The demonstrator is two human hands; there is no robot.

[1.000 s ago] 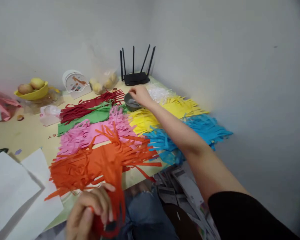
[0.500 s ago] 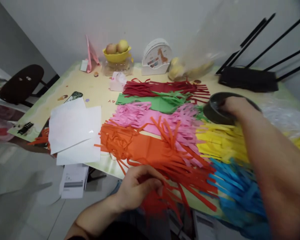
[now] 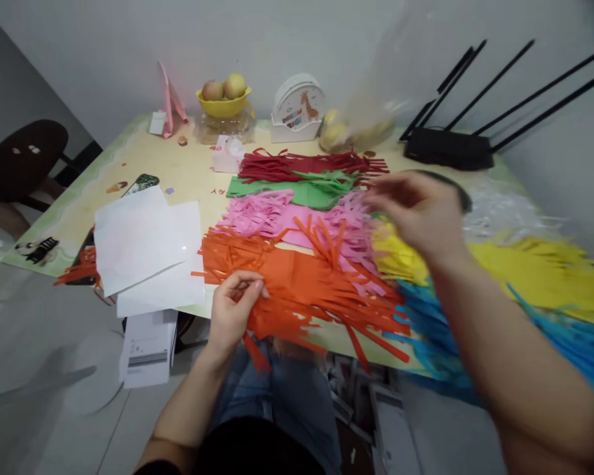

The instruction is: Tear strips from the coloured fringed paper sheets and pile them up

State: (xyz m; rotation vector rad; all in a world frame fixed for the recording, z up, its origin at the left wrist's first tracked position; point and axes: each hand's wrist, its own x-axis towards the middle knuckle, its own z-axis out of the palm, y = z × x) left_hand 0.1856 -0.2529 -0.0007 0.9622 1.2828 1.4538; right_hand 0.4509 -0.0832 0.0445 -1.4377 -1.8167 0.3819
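My left hand [image 3: 232, 313] pinches a fringed orange paper strip [image 3: 282, 323] between thumb and fingers, at the table's near edge. Behind it lies another orange fringed strip [image 3: 297, 270]. My right hand [image 3: 420, 214] hovers over pink and yellow fringes, its thumb and fingers drawn together in a pinch; what they hold, if anything, is too small to make out. Behind that hand, a dark round bowl [image 3: 462, 188] is mostly hidden. Further back lie pink [image 3: 297, 224], green [image 3: 287, 192] and dark red [image 3: 307, 165] fringed strips. Yellow [image 3: 525, 264] and blue [image 3: 426, 323] ones lie to the right.
White sheets [image 3: 148, 244] overhang the table's near left edge. Along the wall stand a yellow fruit bowl [image 3: 222, 107], a giraffe-printed holder [image 3: 297, 112] and a black router [image 3: 448, 148]. Clear plastic [image 3: 509, 214] lies at right. A dark stool [image 3: 22, 158] stands at far left.
My right hand has come out of the dark bowl and moved left. My left hand has risen and shifted left, bringing the orange strip up to the table edge.
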